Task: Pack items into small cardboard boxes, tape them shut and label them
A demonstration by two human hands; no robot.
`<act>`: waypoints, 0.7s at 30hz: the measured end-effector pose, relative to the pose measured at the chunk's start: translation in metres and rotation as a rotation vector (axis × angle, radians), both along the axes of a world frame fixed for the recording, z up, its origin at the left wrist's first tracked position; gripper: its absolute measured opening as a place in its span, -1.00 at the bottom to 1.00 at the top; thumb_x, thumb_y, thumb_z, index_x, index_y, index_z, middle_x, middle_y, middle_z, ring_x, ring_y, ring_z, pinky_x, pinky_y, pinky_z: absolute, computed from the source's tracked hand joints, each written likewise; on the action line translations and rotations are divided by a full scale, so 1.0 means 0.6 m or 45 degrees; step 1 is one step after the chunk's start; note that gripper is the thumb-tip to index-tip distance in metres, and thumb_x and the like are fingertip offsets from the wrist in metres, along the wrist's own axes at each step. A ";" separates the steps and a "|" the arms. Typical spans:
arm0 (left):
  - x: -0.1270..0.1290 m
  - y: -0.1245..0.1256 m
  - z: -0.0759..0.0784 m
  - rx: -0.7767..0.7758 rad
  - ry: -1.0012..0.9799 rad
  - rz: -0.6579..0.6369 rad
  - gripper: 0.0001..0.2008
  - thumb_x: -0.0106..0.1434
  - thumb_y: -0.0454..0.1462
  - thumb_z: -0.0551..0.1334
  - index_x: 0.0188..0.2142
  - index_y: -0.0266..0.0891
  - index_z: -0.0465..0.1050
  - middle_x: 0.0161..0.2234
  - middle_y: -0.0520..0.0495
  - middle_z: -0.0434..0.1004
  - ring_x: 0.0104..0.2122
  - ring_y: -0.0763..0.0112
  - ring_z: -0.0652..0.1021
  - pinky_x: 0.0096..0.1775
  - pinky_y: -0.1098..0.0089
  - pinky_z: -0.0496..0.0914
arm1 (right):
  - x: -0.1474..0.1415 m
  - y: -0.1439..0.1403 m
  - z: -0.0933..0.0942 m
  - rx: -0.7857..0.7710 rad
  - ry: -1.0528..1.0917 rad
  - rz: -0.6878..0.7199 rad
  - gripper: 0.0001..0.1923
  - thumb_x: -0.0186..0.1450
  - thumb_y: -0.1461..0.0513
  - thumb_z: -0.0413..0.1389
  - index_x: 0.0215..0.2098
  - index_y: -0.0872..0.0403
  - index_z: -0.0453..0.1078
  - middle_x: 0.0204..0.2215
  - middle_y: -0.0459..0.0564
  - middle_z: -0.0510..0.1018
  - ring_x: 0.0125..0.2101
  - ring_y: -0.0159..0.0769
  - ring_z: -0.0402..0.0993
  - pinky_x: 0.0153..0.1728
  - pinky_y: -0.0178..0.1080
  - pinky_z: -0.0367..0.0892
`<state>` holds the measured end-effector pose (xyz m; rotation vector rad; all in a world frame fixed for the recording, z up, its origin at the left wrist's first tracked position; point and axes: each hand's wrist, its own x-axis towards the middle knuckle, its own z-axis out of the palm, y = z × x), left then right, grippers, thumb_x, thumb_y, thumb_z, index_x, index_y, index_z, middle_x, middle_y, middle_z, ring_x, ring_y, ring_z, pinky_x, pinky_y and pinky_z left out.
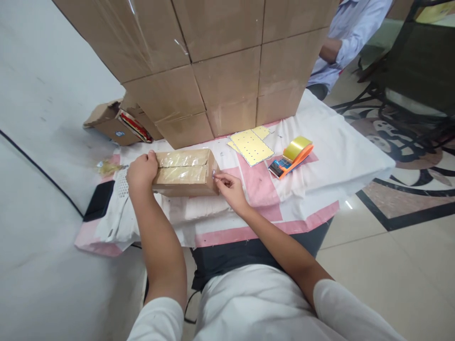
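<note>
A small cardboard box point(185, 173), its top flaps sealed with clear tape, lies on a pink and white cloth point(305, 180) over a low table. My left hand point(141, 171) grips the box's left end. My right hand point(230, 188) pinches at the box's right end, with something small and bluish at the fingertips against the cardboard. To the right lie yellow sticker sheets point(250, 146) with small dots and an orange tape dispenser point(293, 156) carrying a yellowish roll.
A tall stack of sealed cardboard boxes point(227, 61) stands right behind the small box. An open carton point(113, 124) sits at the back left by the white wall. Another person's sleeve point(350, 35) shows at the top right, beside a dark metal chair point(408, 90) on patterned floor.
</note>
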<state>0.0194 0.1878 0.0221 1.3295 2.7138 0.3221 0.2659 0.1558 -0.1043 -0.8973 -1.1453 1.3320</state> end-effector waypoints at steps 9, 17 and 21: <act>0.007 -0.001 0.003 -0.023 0.021 -0.002 -0.35 0.49 -0.04 -0.17 0.19 -0.40 0.49 0.25 -0.44 0.45 0.26 -0.22 0.45 0.21 -0.14 0.34 | -0.016 0.004 -0.003 0.153 0.031 -0.185 -0.78 0.23 0.09 0.24 -0.27 0.02 0.65 -0.34 -0.02 0.62 -0.47 -0.38 0.35 -0.42 -0.27 0.28; 0.004 0.009 0.001 -0.059 0.055 -0.032 -0.34 0.48 -0.06 -0.17 0.19 -0.43 0.49 0.24 -0.46 0.46 0.26 -0.23 0.45 0.21 -0.13 0.34 | -0.024 0.011 -0.007 0.032 -0.006 -0.101 -0.73 0.22 0.08 0.22 -0.26 0.07 0.65 -0.47 -0.06 0.59 -0.55 -0.41 0.28 -0.50 -0.29 0.18; 0.002 0.009 0.003 -0.057 0.027 -0.015 -0.34 0.48 -0.04 -0.16 0.21 -0.42 0.48 0.26 -0.45 0.44 0.26 -0.20 0.45 0.22 -0.11 0.33 | -0.013 0.012 0.003 0.007 -0.011 -0.062 -0.73 0.22 0.08 0.22 -0.25 0.07 0.63 -0.60 -0.16 0.41 -0.58 -0.42 0.18 -0.51 -0.29 0.13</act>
